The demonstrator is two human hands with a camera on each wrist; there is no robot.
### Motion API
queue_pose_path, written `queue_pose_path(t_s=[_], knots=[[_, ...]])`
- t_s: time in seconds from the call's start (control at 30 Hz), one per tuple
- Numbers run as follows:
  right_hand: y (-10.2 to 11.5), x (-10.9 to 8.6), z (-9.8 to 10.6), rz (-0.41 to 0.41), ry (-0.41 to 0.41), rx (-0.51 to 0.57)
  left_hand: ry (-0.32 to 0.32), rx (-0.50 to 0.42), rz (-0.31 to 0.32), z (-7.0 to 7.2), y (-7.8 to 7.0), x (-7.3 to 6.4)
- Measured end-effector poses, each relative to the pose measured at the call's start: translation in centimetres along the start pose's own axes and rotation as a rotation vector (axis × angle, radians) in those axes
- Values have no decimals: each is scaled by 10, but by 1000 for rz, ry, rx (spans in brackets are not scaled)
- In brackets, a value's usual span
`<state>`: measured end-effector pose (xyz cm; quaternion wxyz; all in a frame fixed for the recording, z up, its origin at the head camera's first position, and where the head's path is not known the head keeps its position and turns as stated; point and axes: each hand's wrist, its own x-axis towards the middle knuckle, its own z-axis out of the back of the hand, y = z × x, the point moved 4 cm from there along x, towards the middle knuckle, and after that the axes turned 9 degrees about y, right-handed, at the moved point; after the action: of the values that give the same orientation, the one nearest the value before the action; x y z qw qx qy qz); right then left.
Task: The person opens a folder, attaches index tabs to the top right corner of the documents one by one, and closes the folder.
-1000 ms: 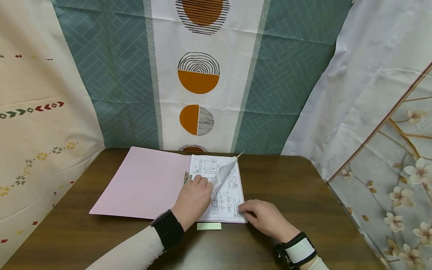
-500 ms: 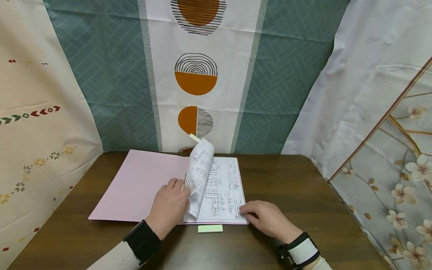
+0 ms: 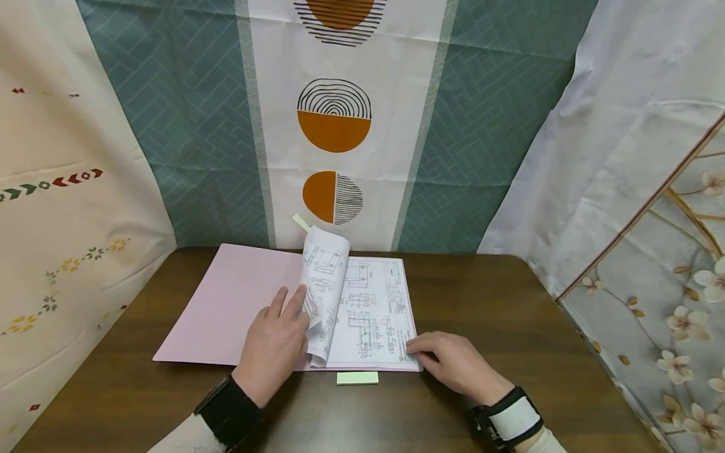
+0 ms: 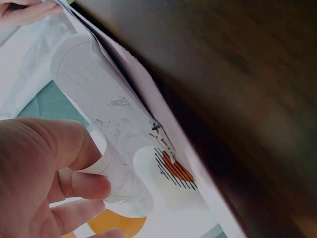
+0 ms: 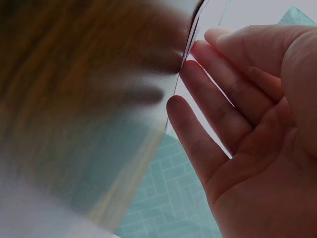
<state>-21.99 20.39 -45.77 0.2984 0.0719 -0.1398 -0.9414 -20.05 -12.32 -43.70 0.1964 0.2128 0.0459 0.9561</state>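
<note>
A pink folder lies spread on the table, with printed technical drawings on its right side. My left hand holds a turned sheet that curls up and over toward the left cover. In the left wrist view, thumb and forefinger pinch the sheet's edge while the other fingers stay loose. A pale green sticky tab pokes out from the sheet's top corner. My right hand rests at the lower right edge of the pages, fingertips right at the edge, fingers fairly straight.
A pale green sticky-note pad sits just in front of the folder. Inside the fold, a metal clip shows in the left wrist view. The brown wooden table backs onto hanging patterned cloths.
My left hand has drawn the sheet from the right across to the left, uncovering the drawing below, and its forefinger and middle finger have straightened. The right hand has stayed at the page edge.
</note>
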Motion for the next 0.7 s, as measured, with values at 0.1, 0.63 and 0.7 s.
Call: queue_pose_path(t_s=[0.1,0.63,0.7], knots=[[-1,0,0,-4,-7,-2,0,11,0,0,4,-3],[0,2,-1,-1,-16,-11,138,-61,91,-3,21,-9],[0,2,-1,-3,-15,-9,146,-68,98,-1,17,-6]])
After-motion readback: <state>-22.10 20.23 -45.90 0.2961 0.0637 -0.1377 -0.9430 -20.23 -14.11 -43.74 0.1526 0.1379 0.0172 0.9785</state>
